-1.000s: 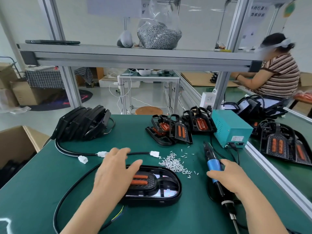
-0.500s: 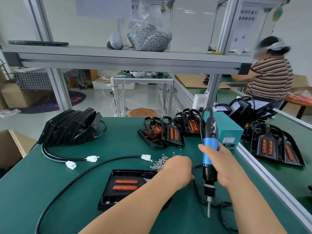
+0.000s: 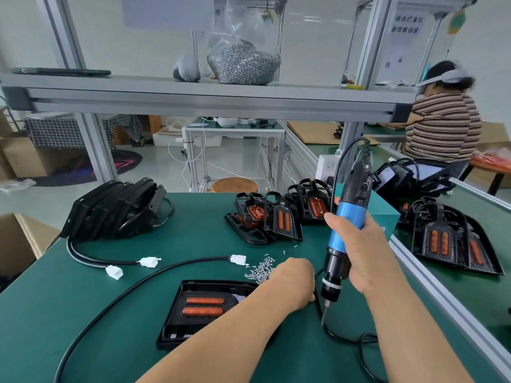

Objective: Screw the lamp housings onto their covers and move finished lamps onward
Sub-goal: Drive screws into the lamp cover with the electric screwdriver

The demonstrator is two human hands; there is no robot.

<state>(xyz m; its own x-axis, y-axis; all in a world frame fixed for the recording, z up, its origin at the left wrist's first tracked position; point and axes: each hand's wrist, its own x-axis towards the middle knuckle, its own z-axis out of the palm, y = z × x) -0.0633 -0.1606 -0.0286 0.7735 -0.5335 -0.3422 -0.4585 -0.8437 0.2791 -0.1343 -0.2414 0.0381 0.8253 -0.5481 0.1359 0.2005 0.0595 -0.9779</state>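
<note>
A black lamp [image 3: 204, 308] with two orange reflector strips lies flat on the green table [image 3: 55, 313] in front of me, partly hidden by my left forearm. My left hand [image 3: 294, 281] hovers with curled fingers just right of a small pile of silver screws [image 3: 261, 270]; its fingertips are hidden. My right hand [image 3: 362, 255] grips the blue-and-black electric screwdriver [image 3: 349, 222] upright, bit pointing down beside the left hand, right of the lamp.
A stack of black housings [image 3: 116, 208] with cables and white connectors [image 3: 149, 262] sits at the back left. Lamp covers [image 3: 276, 219] and a teal power box [image 3: 385, 214] stand behind. More lamps [image 3: 453, 244] lie past the aluminium rail. A person sits far right.
My right hand lifted the screwdriver off the table and holds it upright. My left hand left the lamp and moved right to the screw pile.
</note>
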